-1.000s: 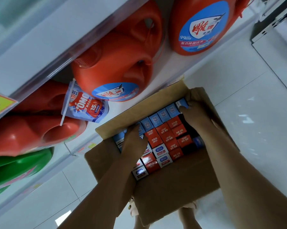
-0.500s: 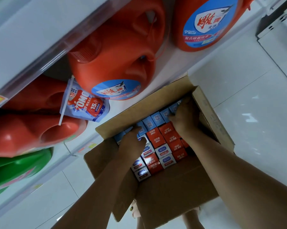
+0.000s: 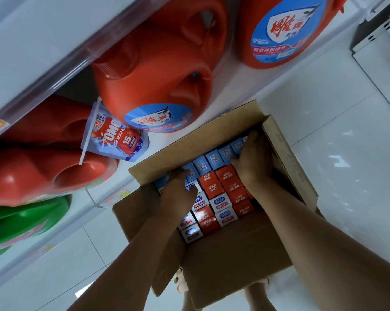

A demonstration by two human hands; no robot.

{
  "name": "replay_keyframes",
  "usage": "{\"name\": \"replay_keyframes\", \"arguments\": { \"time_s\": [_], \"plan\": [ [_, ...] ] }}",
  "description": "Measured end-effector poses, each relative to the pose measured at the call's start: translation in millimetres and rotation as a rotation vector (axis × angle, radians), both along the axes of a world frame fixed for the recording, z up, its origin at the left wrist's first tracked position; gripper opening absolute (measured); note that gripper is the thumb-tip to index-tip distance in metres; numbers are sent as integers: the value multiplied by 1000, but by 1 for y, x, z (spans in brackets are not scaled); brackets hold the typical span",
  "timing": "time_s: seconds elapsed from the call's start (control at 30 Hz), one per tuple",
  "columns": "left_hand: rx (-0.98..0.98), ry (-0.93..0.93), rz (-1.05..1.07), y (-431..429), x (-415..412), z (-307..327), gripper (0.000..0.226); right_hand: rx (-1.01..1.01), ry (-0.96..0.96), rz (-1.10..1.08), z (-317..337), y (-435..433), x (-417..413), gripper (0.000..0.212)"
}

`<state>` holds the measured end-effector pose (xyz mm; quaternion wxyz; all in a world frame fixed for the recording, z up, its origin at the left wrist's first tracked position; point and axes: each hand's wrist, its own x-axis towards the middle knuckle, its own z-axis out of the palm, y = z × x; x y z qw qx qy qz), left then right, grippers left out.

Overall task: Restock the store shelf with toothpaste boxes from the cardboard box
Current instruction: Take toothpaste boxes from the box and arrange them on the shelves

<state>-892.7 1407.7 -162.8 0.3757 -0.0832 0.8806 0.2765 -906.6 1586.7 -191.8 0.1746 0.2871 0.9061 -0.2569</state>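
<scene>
Brown corrugated cardboard box (image 3: 234, 254) is sitting open on the pale tiled floor (image 3: 346, 153), and small toothpaste boxes (image 3: 225, 196) with red, white and blue end faces are standing packed in rows inside it. Both bare hands are reaching in over the near edge. The left hand (image 3: 178, 196) is lying over the far left corner of the pack. Its fingers (image 3: 181, 176) are bending down over the blue-ended boxes at the left end of the far row and hooking onto them. The right hand (image 3: 253, 162) is working at the far right corner, just inside the upright right flap. Its fingers (image 3: 249, 141) are curling over the blue-ended boxes at the right end of the same row and gripping them. Four blue ends are showing between the two hands. The red and white rows are lying nearer the near edge, between the forearms, clear of the fingertips.

Against the frame one second back, the right hand is sitting further in from the right wall. Then it was spread across the flap, with a dark gap and more red boxes showing beside it. The left hand is staying almost where it was, and over the last half second neither hand is shifting noticeably.

Beyond the far edge, orange plastic detergent jugs (image 3: 158, 70) and a blue-and-white refill pouch (image 3: 115, 138) are lying on the white store shelf (image 3: 39, 34).
</scene>
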Motion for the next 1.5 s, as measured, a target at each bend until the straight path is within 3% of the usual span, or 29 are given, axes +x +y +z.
{"name": "replay_keyframes", "arguments": {
  "time_s": [0.2, 0.4, 0.7, 0.9, 1.1, 1.27, 1.4, 1.5],
  "plan": [
    [26, 245, -250, 13, 1, 3, 53, -60, 81, 94, -5, 13, 4, 61],
    [39, 121, -364, 57, -17, -19, 74, -30, 31, 455, -14, 33, 19, 68],
    [56, 131, -343, 67, -23, -28, 70, -69, -120, 390, -27, 26, 9, 71],
    [25, 145, -318, 53, -14, -29, 71, -64, -126, 394, -24, 32, 1, 61],
    [179, 163, -13, 49, -4, -15, 52, 9, -153, 323, -13, 27, 4, 57],
    [296, -216, 351, 58, -1, -5, 12, 47, -199, 250, -8, 16, 12, 65],
    [294, -348, 367, 55, 5, -7, 18, -12, -183, 165, -9, 14, 14, 55],
    [340, -493, 604, 44, 2, 2, 11, 28, -158, 175, 2, 14, 10, 54]
  ]
}}
